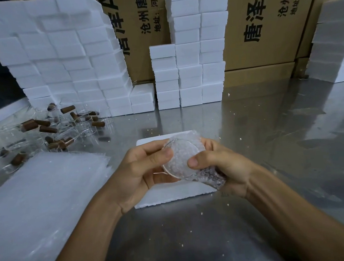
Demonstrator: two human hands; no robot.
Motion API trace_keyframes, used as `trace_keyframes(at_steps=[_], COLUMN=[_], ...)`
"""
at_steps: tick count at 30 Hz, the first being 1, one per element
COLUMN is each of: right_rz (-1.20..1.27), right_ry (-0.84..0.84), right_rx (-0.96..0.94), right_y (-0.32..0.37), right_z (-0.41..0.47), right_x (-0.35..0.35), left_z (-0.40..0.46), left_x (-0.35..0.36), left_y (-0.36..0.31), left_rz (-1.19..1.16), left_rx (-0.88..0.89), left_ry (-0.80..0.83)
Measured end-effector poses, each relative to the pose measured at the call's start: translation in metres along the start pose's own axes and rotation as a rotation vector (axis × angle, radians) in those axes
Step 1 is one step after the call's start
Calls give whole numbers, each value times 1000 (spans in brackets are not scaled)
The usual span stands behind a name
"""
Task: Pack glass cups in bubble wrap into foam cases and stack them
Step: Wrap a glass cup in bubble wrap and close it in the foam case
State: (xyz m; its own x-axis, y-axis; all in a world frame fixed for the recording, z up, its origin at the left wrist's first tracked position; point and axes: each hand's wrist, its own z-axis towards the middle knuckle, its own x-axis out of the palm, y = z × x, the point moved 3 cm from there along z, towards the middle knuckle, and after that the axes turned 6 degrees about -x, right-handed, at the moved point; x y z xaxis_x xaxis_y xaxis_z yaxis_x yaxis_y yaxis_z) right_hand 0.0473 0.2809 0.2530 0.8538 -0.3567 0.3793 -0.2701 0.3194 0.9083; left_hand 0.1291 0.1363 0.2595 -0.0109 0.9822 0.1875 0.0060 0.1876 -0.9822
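Observation:
A glass cup [181, 159] half sheathed in bubble wrap [209, 175] is held in both hands above a white foam case [172, 194] that lies flat on the metal table. My left hand [141, 169] grips the cup's rim side, thumb on its round face. My right hand [221, 163] clasps the wrapped end, thumb pressing on the glass. A heap of loose glass cups with brown handles [49, 129] lies at the far left. A pile of bubble wrap sheets [41, 202] sits at the near left.
Stacked white foam cases [65, 62] form a wall at the back left, more stacks [188, 67] in the middle and at the right [335, 41]. Cardboard boxes [261, 26] stand behind. Foam crumbs dot the steel table [271, 143].

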Motion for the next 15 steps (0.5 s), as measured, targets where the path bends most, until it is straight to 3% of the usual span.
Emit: trace_keyframes(at_steps=[6, 11, 15], right_rz=[-66, -436, -576], right_ry=[-18, -218, -316], right_rx=[-20, -155, -272], right_y=[1, 8, 15], right_z=[1, 2, -1], right_x=[1, -7, -13], left_z=[1, 2, 4], left_x=[-4, -13, -17], left_y=[3, 2, 4], left_rz=[1, -27, -70], left_rx=[17, 113, 196], left_ry=[-16, -47, -45])
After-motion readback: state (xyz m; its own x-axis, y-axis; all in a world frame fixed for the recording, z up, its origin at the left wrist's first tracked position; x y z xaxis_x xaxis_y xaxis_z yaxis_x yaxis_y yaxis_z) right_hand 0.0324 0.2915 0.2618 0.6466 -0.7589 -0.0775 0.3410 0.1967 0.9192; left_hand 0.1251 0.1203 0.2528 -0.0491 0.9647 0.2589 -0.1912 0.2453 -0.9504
